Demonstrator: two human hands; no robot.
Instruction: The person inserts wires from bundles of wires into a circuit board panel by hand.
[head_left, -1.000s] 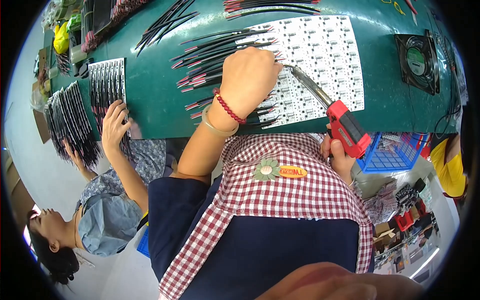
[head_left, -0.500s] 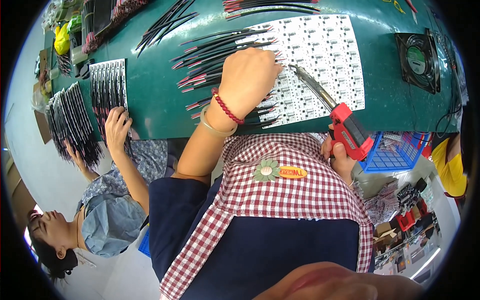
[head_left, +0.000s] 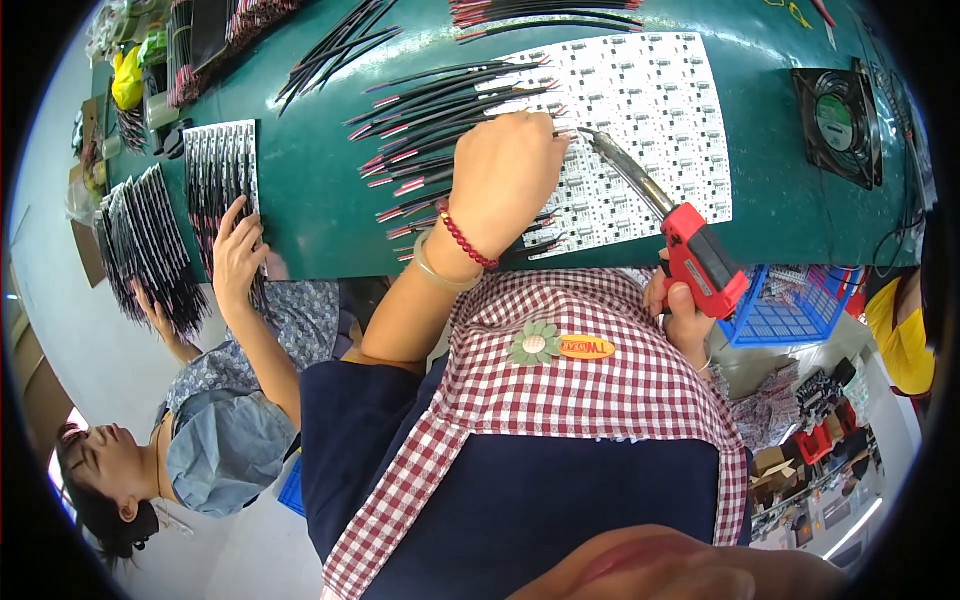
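My left hand [head_left: 508, 182] is closed in a pinch over a white sheet of small circuit boards [head_left: 665, 130]. A thin wire end shows at its fingertips; the rest of that wire is hidden under the hand. Black-sleeved wires [head_left: 420, 100] with red and white ends lie in a row along the sheet's left side, both above and below the hand. Low at the right, my right hand [head_left: 684, 318] grips a red and black soldering gun [head_left: 703, 262]. Its dark tip points up and left, close to my left fingertips and over the boards.
A black fan [head_left: 838, 125] stands at the right of the green table [head_left: 770, 190]. More wire bundles [head_left: 335, 50] lie at the back. At the left, a co-worker's hand [head_left: 238, 250] rests on a wired board sheet [head_left: 222, 150]. A blue basket [head_left: 785, 310] sits below the table edge.
My left hand has shifted slightly right and down, its fingertips nearer the soldering tip. My right hand and the soldering gun have barely moved.
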